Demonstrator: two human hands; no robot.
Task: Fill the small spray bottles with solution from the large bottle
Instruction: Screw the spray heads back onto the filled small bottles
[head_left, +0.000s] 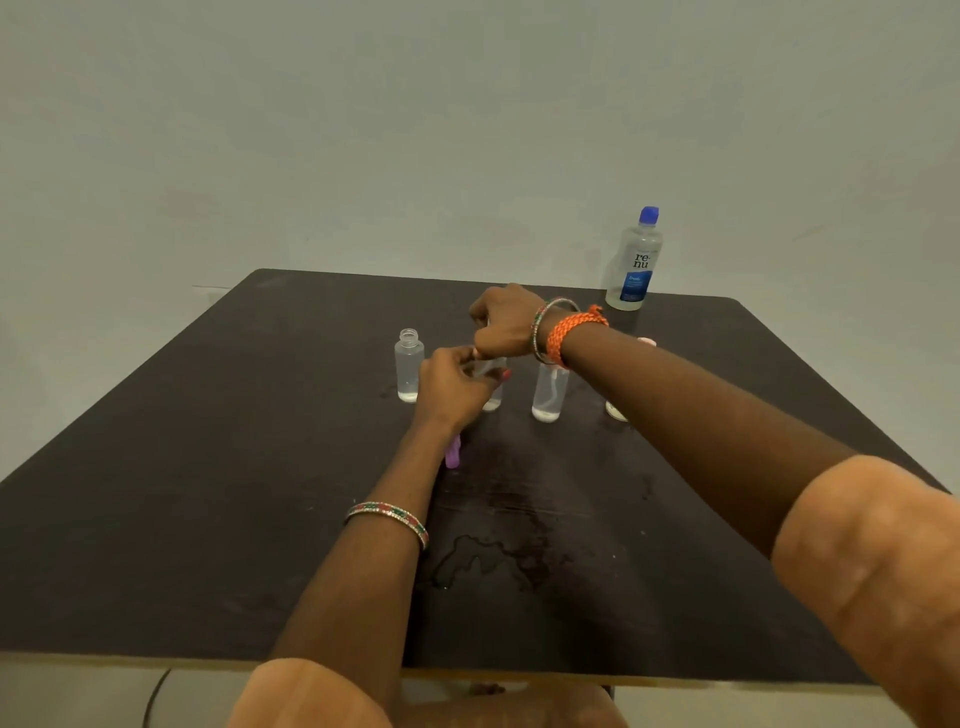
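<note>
Wet patch of spilled liquid (493, 558) lies on the dark brown desk (182, 493) near its front edge, between my forearms. Beyond it, left hand (451, 387) curls round the middle small clear plastic spray bottle (493, 400); the grip is clamped on its body. Right hand (504, 325) sits directly above the bottle's neck with fingers curled; whether that grip pinches a sprayer head I cannot tell, as the hand hides the neck. Open-necked clear small bottle (409, 366) stands to the left, another clear small bottle (549, 392) to the right. Large clear solution bottle with blue cap (635, 260) stands capped at the far edge, well apart. Purple plastic piece (453, 453) lies beside the left wrist.

Risks, judged: the right forearm crosses over the right-hand bottle and may topple it; the wet desk may let bottles slide; the uncapped bottle would spill if nudged.
</note>
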